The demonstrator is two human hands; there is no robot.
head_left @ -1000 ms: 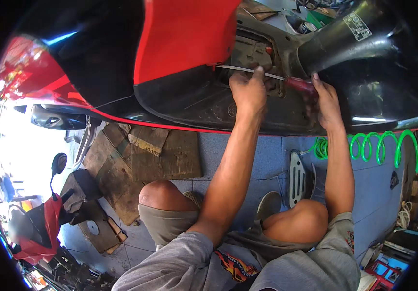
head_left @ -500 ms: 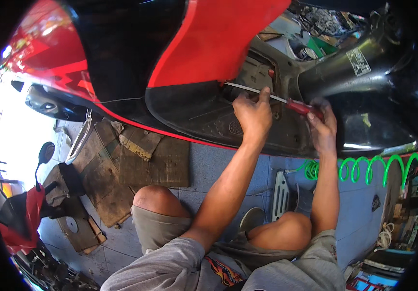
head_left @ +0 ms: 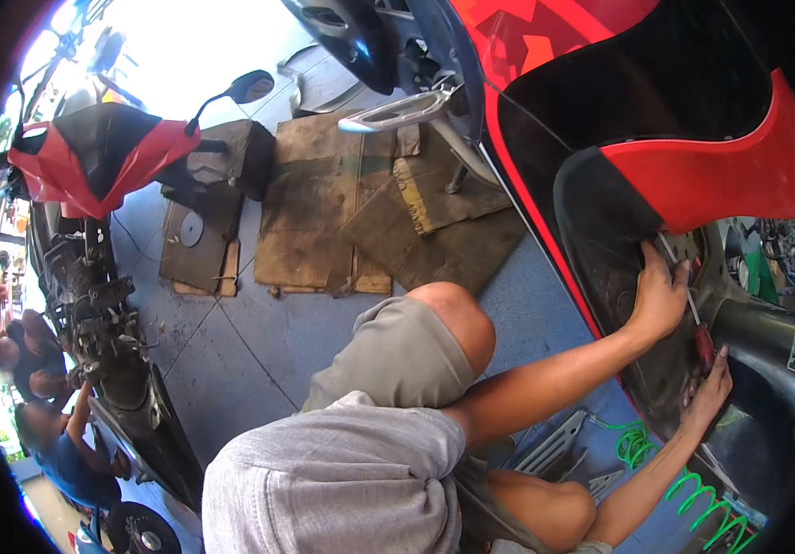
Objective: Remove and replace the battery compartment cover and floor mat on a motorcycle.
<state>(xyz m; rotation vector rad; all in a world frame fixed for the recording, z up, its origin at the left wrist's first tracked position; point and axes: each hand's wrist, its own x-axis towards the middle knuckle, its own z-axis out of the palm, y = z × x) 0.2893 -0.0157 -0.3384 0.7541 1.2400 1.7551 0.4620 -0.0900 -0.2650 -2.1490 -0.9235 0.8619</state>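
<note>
A long screwdriver with a bare metal shaft and a red handle (head_left: 704,343) slants across the footboard of a red and black scooter (head_left: 577,208). Its tip reaches the lower edge of the scooter's red panel (head_left: 706,180), where the end is hidden. My left hand (head_left: 661,300) is closed at the shaft, thumb and fingers bent around it close to the panel. Lower down, my right hand (head_left: 709,392) grips the handle, its fingers wrapped about the end. Beneath the shaft lies an opening in the footboard (head_left: 688,247), partly hidden by my left hand.
Flattened cardboard (head_left: 310,222) lies on the blue tiled floor (head_left: 231,369). A second red motorcycle (head_left: 107,162) stands at left, with a person in a dark blue shirt (head_left: 79,462) beside it. A coiled green hose (head_left: 635,446) hangs near my right forearm, by a slotted metal part (head_left: 554,448).
My view has swung to the left, so the scooter and both hands now appear farther right. Both hands remain at the screwdriver. The second motorcycle and the other person have come into fuller view.
</note>
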